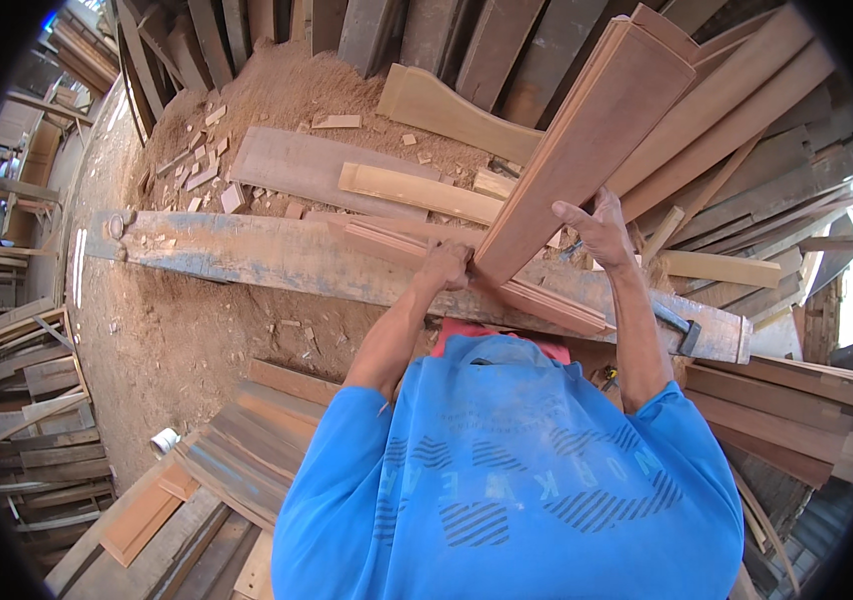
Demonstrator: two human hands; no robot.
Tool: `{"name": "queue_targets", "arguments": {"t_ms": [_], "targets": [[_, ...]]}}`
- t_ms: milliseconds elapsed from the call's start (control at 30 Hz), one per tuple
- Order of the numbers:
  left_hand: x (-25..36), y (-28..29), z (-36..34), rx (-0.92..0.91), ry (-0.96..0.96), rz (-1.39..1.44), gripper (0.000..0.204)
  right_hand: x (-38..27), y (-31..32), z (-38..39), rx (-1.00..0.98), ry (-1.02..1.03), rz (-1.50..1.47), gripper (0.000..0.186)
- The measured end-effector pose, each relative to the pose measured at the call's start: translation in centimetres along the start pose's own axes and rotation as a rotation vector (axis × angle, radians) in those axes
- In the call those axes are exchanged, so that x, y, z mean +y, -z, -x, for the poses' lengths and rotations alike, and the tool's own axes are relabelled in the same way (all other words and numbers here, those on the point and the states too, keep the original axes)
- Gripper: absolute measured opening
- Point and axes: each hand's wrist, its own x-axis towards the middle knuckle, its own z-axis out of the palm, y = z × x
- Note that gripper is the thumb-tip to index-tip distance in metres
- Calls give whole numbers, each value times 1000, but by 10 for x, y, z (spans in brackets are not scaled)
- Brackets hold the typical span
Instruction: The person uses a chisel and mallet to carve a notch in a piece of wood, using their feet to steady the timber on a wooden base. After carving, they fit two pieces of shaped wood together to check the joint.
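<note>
A long reddish-brown wooden board (587, 150) stands tilted, its lower end on the worn bench plank (247, 245). My left hand (445, 266) is closed at the board's lower left edge, fingers curled; the fingertips are partly hidden. On the board's right side is my right hand (602, 232), thumb and fingers apart, with the thumb close to the edge; whether it touches I cannot tell. Thin wooden strips (559, 305) lie along the bench beneath the board, reaching out on both sides of it.
Beyond the bench lie a wide flat board (292, 165), a curved-edged board (447, 105) and offcuts on sawdust (297, 90). A dark-headed tool (689, 338) rests at the bench's right end. Stacked planks (767, 420) flank me; a white cup-like object (165, 440) is at left.
</note>
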Motion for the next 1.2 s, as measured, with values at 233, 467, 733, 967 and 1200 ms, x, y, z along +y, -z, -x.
{"name": "queue_targets", "arguments": {"t_ms": [233, 467, 733, 967, 1200], "targets": [[-18, 16, -15, -258, -35, 97, 76, 1, -2, 2, -14, 0, 17, 62], [-51, -4, -23, -105, -162, 487, 59, 1, -1, 0, -16, 20, 24, 63], [-36, -1, -20, -126, -71, 406, 62, 1, 4, -6, -9, 0, 5, 66], [-2, 30, -7, -271, -52, 127, 64, 7, 9, -7, 2, 13, 16, 64], [-4, 17, -20, -173, -42, -25, 70, -2, 8, -8, -31, -2, 38, 64]]}}
